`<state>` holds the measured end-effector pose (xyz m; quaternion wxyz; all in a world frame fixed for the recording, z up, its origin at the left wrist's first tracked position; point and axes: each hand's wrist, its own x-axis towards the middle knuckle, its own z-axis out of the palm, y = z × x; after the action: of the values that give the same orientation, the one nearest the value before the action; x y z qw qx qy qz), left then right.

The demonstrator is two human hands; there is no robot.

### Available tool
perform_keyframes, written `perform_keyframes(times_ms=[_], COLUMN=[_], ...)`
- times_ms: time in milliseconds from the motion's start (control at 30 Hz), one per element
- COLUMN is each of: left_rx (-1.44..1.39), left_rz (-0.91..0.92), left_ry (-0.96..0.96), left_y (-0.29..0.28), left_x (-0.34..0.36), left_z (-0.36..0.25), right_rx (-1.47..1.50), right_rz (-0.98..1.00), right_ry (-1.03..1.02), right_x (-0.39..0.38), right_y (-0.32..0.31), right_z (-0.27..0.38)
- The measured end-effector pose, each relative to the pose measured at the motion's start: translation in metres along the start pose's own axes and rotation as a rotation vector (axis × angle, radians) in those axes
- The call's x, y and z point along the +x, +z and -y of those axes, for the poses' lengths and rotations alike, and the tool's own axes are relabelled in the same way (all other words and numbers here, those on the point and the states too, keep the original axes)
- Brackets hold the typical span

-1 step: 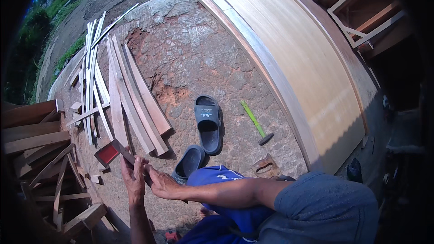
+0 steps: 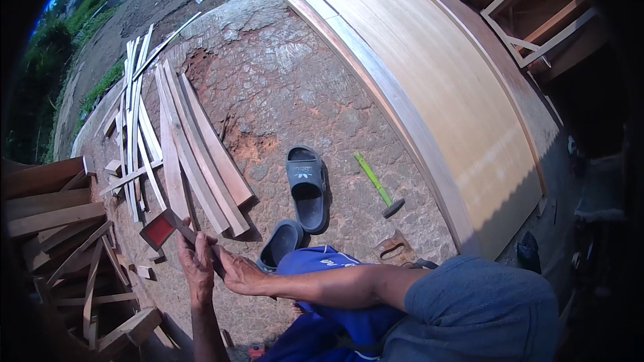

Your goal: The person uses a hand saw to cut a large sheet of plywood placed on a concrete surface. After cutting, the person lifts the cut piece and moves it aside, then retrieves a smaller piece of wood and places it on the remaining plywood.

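Observation:
Both hands grip a dark brown, narrow tool (image 2: 176,221) with a squarish end and a red inner face; I cannot make out its exact kind. My left hand (image 2: 196,267) closes around its shaft from the left. At the lower end, my right hand (image 2: 240,272) wraps it, touching the left hand's fingers. To the right of them, past my blue-clothed leg, lie a hammer (image 2: 376,182) with a bright green handle and a saw (image 2: 394,248) whose wooden handle shows; its blade is mostly hidden. Two dark grey slippers (image 2: 308,194) lie ahead of my hands.
Long wooden slats (image 2: 191,141) lie ahead on the left, beside thin white strips (image 2: 136,121). Stacked timber and offcuts (image 2: 64,218) fill the left edge. A large pale wooden panel (image 2: 429,87) curves along the right, with wooden frames (image 2: 537,27) beyond. The rough concrete ground is cracked.
The whole view has shifted very slightly. Both hands keep their hold on the dark brown tool, almost in the same place.

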<state>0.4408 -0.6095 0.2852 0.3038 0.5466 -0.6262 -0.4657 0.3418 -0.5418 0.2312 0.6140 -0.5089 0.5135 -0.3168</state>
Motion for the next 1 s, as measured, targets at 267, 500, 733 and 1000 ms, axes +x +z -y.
perform_keyframes(times_ms=[267,500,733,1000], left_rx=[0.256,0.688,0.471,0.004], left_rz=[0.07,0.568,1.085,1.309], left_ry=[0.259,1.218,1.649,1.948], left_y=[0.102,0.351,0.546,0.601], left_x=[0.149,0.149,0.04,-0.154], left_z=[-0.04,-0.101,-0.154,-0.12], right_rx=[-0.22,1.004,0.623,1.018], right_rz=[-0.255,-0.781,-1.578,-2.235], right_ry=[-0.32,-0.296,-0.442,-0.274], right_x=[0.009,-0.146,-0.299,-0.389], right_y=[-0.188,-0.342,-0.321,-0.171], right_z=[-0.041,-0.108,-0.174,-0.253])
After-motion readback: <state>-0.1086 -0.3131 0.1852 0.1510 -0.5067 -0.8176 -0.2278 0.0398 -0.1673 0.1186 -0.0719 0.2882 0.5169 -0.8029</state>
